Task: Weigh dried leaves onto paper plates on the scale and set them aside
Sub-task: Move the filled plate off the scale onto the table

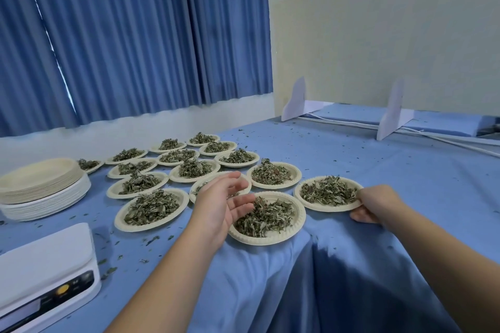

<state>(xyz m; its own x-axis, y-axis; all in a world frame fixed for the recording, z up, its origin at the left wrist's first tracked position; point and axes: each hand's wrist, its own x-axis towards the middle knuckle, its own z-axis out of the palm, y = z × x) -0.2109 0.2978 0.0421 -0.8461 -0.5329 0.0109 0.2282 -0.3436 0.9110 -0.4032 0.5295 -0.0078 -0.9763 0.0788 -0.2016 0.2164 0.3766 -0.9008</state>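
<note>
**Asker:** What have your hands got hold of?

**Me:** My right hand point(376, 204) pinches the near rim of a filled paper plate point(324, 208), fingers curled over its edge. The dried leaves point(328, 193) heap just beyond my fingertips. My left hand point(224, 203) is spread loose and holds nothing. Its palm is turned toward the neighbouring plate point(270, 239) just to its right.

**Asker:** What could go wrong?

**Me:** I grip that plate by one edge only. I'd guess thin paper may buckle if I lift or drag it, and leaves would slide off the side away from my hand, so the weighed portion would be off. The tablecloth point(351, 265) also bunches into a fold below and between my wrists, and a plate pulled toward me could catch there and tip.

**Asker:** And the left hand?

**Me:** Filled plates crowd beyond it and to its left, some rim to rim, so a careless sweep could knock one. The scale point(46, 265) sits well to the left of my left forearm, with the stack of empty plates point(40, 189) beyond it.
</note>
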